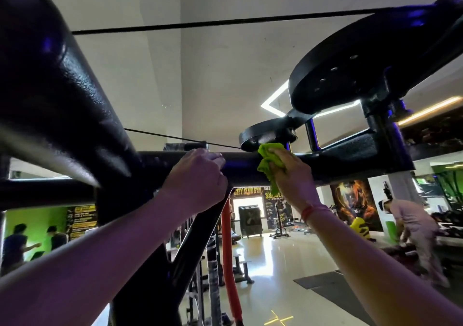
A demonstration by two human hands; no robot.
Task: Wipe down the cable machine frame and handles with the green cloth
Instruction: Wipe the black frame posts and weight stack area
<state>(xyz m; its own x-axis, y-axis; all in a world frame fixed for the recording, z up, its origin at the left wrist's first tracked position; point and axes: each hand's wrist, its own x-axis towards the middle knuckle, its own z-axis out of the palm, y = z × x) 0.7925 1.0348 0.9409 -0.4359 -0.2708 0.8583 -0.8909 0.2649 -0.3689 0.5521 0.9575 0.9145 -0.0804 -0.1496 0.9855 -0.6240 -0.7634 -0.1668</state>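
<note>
Black bar [325,161] up high, right hand [292,183] holds green cloth [269,161] vs the bar, just under small pulley [260,135], left hand [198,178] curled on the bar w/ nothing else in it, left of cloth, big pulley [363,67] above bar.

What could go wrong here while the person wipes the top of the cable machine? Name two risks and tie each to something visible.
The green cloth sits just under the small pulley; it might snag where the cable enters. The left hand grips the crossbar right below that cable, so fingers could be pinched if it moved.
</note>
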